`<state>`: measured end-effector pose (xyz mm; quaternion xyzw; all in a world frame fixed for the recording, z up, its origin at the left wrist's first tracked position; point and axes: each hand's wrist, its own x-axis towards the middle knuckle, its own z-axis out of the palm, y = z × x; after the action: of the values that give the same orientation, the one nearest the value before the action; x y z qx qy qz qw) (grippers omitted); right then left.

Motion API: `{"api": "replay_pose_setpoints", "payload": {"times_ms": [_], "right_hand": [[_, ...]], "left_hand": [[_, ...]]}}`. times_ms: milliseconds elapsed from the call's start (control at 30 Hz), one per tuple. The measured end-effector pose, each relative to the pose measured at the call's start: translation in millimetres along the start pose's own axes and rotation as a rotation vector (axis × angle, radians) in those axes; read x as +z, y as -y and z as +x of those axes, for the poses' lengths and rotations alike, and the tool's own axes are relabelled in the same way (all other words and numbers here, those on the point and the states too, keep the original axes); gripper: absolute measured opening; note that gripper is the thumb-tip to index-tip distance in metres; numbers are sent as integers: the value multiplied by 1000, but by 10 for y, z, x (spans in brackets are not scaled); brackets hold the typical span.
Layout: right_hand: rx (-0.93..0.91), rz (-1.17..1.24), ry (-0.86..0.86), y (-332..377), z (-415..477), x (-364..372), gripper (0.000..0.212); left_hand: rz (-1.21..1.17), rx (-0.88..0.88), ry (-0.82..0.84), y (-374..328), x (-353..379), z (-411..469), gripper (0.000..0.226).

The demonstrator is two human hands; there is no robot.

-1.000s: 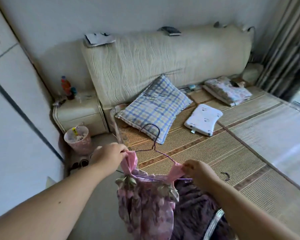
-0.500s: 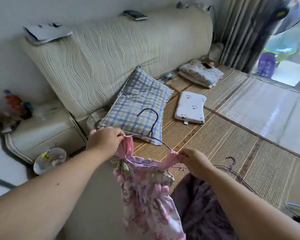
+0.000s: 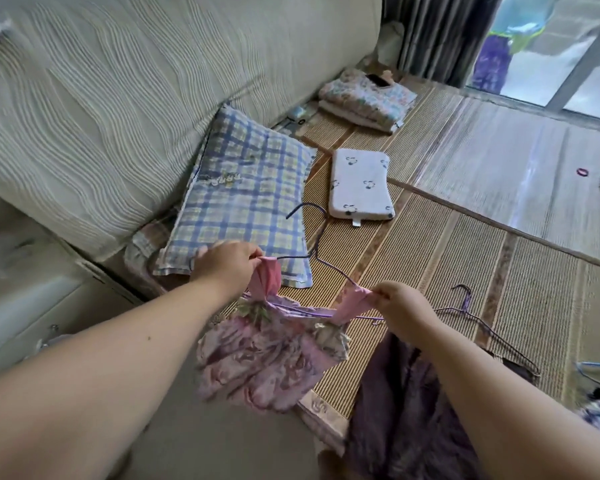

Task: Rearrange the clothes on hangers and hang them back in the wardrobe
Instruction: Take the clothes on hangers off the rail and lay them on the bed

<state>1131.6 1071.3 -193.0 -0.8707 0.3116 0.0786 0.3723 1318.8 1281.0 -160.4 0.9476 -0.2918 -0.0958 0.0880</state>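
"What is different now?"

"The head turns to the right, so the little bedside cabinet and its pink cup slide out of sight. More of the window shows."

"And the pink dress?"

"It hangs over the edge of the bed mat now, bunched up more than before."

Pinched in the fingers of both hands, the dress is thin, soft cloth with a faint sheen, pink with a floral print. The hanger threaded through its straps is slim wire in a smooth purple coating. Just beyond the fingers, the checked pillow is crinkled matt cotton. Beneath lies a woven mat, ribbed and slightly glossy. Behind, the headboard wears a rippled, matt cream fabric. The small pad looks smooth.
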Motion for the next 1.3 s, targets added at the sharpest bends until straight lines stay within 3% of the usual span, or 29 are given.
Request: {"api": "replay_pose_setpoints", "payload": {"times_ms": [433, 700, 833, 900, 1000, 1300], "right_hand": [[288, 128, -16, -1634, 2046, -304, 15], [394, 167, 67, -2324, 2965, 10, 20], [389, 81, 110, -2415, 3100, 206, 28], [380, 63, 102, -2389, 3090, 226, 47], [339, 65, 92, -2292, 2951, 194, 65], [230, 20, 78, -1945, 1676, -74, 64]], "left_hand": [[44, 107, 239, -1284, 1343, 2383, 22], [119, 27, 383, -1481, 2256, 3113, 23], [104, 2, 368, -1468, 2493, 3184, 35], [84, 1, 375, -1472, 2544, 3142, 51], [103, 32, 404, -1514, 2535, 2959, 57], [55, 192, 473, -1762, 1999, 1854, 60]]}}
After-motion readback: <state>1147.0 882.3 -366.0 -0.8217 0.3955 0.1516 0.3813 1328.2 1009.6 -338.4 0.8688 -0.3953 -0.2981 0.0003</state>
